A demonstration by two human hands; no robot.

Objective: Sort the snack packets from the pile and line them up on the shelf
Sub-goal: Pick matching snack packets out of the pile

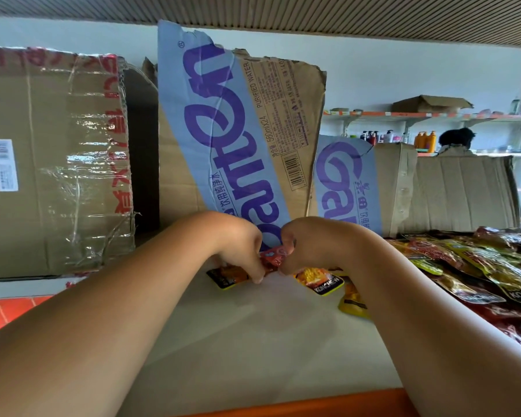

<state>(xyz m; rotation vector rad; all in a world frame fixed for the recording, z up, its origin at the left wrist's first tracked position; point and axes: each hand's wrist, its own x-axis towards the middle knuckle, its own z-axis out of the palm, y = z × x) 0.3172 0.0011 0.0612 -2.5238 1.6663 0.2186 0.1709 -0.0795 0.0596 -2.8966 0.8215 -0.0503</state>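
A small red snack packet (273, 256) is held between both hands at the back of the white shelf (253, 341). My left hand (238, 245) pinches its left end and my right hand (310, 245) grips its right end. Under my left hand lies an orange-and-black packet (227, 276). Another orange-and-black packet marked KONCHEW (319, 279) lies under my right hand, with a yellow packet (352, 299) beside my right wrist. The pile of snack packets (469, 269), red, yellow and dark, covers the shelf's right side.
A taped cardboard box (51, 164) stands at the back left. Torn blue-and-purple water cartons (232, 130) lean behind my hands. An orange shelf lip (298, 404) runs along the front. Far right, other shelves with bottles (424, 139) and a person's head (456, 138).
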